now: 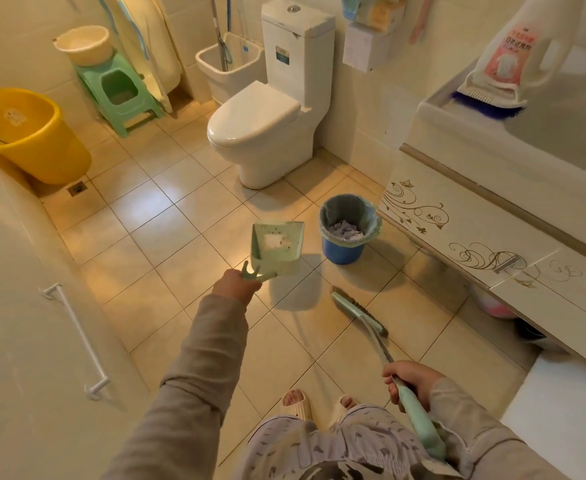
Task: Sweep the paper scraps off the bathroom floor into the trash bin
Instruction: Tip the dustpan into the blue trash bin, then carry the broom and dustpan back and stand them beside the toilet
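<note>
My left hand (pixel 235 285) grips the handle of a pale green dustpan (pixel 277 247), held above the floor with its mouth pointing away; a white label and a few dark specks show inside it. My right hand (pixel 412 380) holds the handle of a green hand brush (pixel 359 310), whose bristle head rests low near the tiles. A blue trash bin (pixel 343 249) with a grey liner stands just right of the dustpan, and white paper scraps (pixel 344 231) lie inside it. No scraps show on the tiles around me.
A white toilet (pixel 260 126) stands beyond the bin. A sink cabinet (pixel 485 237) runs along the right. A yellow bucket (pixel 38 143) and a green stool (pixel 122 91) holding a basin sit at the far left. My slippered feet (pixel 316 407) are below.
</note>
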Demonstrator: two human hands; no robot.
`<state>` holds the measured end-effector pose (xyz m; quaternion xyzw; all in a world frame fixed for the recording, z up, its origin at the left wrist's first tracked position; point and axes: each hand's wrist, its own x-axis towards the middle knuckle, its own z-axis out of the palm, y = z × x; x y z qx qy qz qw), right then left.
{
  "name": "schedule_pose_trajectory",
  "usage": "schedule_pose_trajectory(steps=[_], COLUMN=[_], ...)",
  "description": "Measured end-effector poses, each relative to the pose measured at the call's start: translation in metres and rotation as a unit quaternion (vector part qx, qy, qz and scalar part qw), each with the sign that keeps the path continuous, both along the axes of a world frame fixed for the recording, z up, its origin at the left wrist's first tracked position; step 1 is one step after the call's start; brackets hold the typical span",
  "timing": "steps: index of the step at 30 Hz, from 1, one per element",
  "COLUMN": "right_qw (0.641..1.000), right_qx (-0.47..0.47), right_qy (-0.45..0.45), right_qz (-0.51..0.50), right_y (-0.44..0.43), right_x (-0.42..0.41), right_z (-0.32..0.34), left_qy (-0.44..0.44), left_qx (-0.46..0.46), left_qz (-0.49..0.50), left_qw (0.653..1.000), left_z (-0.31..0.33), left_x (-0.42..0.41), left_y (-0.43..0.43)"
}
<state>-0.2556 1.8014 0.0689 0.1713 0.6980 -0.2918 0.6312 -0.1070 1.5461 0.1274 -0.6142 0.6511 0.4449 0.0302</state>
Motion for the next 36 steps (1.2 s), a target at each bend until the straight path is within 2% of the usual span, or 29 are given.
schedule_pose_trajectory(steps=[7, 12, 14, 17, 23, 28, 30, 33, 36], right_qw=[1.000, 1.000, 0.999, 0.997, 0.993, 0.987, 0.987, 0.991, 0.993], right_qx=[-0.003, -0.015, -0.035, -0.068, -0.092, -0.078, -0.074, -0.062, -0.066], right_qy=[-0.011, -0.021, -0.031, -0.013, -0.064, -0.109, -0.104, -0.098, -0.086], right_qz=[-0.004, -0.013, -0.019, -0.015, -0.049, -0.083, -0.098, -0.065, -0.042], right_y=[-0.007, -0.022, -0.029, -0.040, -0.059, -0.085, -0.091, -0.101, -0.115], right_x=[0.003, 0.007, 0.009, 0.007, 0.001, 0.015, 0.022, 0.029, 0.028], right_z=[-0.005, -0.005, -0.002, 0.006, 0.008, -0.004, -0.009, -0.008, 0.003], left_qy=[-0.143, -0.154, -0.182, -0.215, -0.207, -0.307, -0.305, -0.267, -0.241], left_qx=[0.064, 0.087, 0.079, 0.038, -0.002, -0.006, -0.031, -0.081, -0.088], left_qz=[0.013, 0.007, 0.024, -0.010, -0.024, -0.036, -0.034, -0.015, 0.018], left_qw=[0.988, 0.984, 0.980, 0.976, 0.978, 0.951, 0.951, 0.960, 0.966], left_z=[-0.025, -0.024, -0.023, -0.025, -0.027, -0.022, -0.022, -0.021, -0.023], left_x=[0.046, 0.062, 0.068, 0.070, 0.087, 0.113, 0.121, 0.137, 0.158], left_y=[0.015, 0.016, 0.016, 0.021, 0.049, 0.054, 0.056, 0.056, 0.056])
